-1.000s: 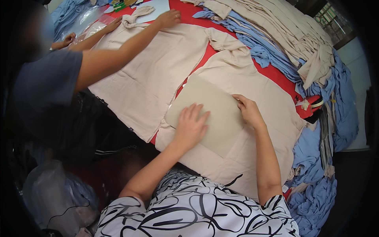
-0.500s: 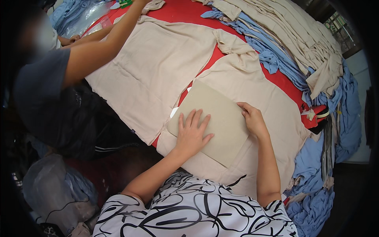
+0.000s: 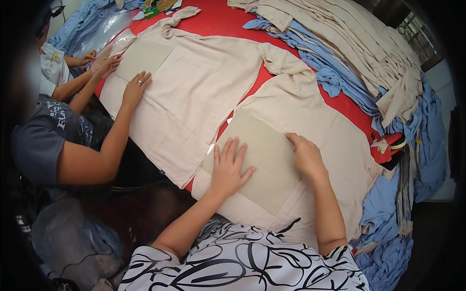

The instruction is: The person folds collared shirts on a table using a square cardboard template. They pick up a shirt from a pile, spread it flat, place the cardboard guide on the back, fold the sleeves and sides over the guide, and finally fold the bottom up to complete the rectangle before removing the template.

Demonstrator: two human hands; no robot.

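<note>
A flat grey-beige board (image 3: pixel 267 169) with straight edges lies on a spread cream garment (image 3: pixel 335 150) in front of me. My left hand (image 3: pixel 228 169) rests flat on the board's left part, fingers spread. At the board's upper right edge is my right hand (image 3: pixel 307 155), its index finger pointing along the edge and the other fingers curled under. Whatever those curled fingers hold, if anything, is hidden. Bunched cloth of the garment (image 3: pixel 286 63), perhaps a sleeve, lies beyond the board.
At left, a co-worker's hand (image 3: pixel 138 87) touches a similar board (image 3: pixel 145 60) on another cream garment (image 3: pixel 204 92). Another person sits beyond. Piled cream garments (image 3: pixel 340 39) and blue garments (image 3: pixel 335 80) line the far right of the red table (image 3: pixel 221 17). Tape (image 3: pixel 397 144) lies right.
My right hand has turned, its index finger now extended along the board's edge. The board and left hand shifted slightly in view. The co-worker's arm has come down onto another board at left.
</note>
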